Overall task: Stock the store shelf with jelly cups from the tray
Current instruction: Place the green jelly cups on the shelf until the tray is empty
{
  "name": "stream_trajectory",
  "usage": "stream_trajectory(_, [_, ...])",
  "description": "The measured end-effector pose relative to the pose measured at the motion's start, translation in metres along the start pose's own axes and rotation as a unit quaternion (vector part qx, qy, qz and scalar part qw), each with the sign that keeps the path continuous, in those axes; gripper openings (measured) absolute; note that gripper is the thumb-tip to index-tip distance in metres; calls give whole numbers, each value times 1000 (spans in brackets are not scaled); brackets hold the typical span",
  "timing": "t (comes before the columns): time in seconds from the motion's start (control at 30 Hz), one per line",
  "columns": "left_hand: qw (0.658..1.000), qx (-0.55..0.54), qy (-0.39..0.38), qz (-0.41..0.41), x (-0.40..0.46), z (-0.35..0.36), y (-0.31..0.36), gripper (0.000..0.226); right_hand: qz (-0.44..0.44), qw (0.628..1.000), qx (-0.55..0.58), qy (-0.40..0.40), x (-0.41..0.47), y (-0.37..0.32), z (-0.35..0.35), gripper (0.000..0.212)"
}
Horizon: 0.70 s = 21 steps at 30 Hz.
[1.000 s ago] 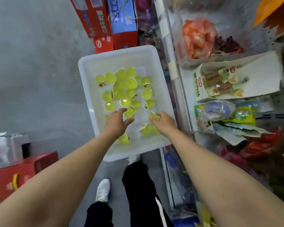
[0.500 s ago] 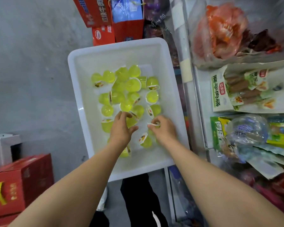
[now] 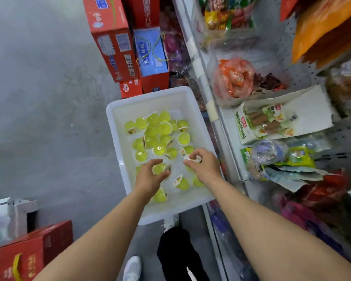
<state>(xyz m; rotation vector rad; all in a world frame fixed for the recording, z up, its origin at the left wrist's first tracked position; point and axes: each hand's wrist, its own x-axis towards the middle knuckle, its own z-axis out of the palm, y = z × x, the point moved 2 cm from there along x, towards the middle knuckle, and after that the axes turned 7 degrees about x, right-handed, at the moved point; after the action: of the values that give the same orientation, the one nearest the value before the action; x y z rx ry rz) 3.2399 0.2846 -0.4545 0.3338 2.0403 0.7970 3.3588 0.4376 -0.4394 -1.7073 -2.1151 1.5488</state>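
A white plastic tray (image 3: 118,142) sits on the floor beside the store shelf (image 3: 227,126) and holds several green jelly cups (image 3: 162,130). My left hand (image 3: 148,178) is over the tray's near part, its fingers curled round a green jelly cup (image 3: 159,168). My right hand (image 3: 206,166) is just to its right, pinching a jelly cup (image 3: 193,158) by its white lid. More loose cups (image 3: 181,182) lie between and below my hands.
Red cartons (image 3: 111,41) and a blue box (image 3: 150,51) stand beyond the tray. The shelf on the right carries bagged snacks (image 3: 235,78) and a sausage box (image 3: 272,120). A red carton (image 3: 32,252) sits at lower left. My leg and shoe (image 3: 133,268) are below the tray.
Both hands have closed on cups: the left hand now grips one, and the right hand has lifted one slightly by its lid. The camera has tilted, showing more shelf.
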Motion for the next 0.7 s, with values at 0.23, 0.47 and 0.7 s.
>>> stream_trajectory(0.23, [991,-118,-26,50,-89,-40,43,50,-72,994,59,65,-101,-71,-50,21])
stream_trajectory(0.47, [960,-205,-125,142,-203,-74,103,34,-155,966,120,166,-228,-137,-115,18])
stream_trajectory(0.7, [944,-147,-227,191,-322,-79,170,29,-214,919,146,297,-361,-174,-203,26])
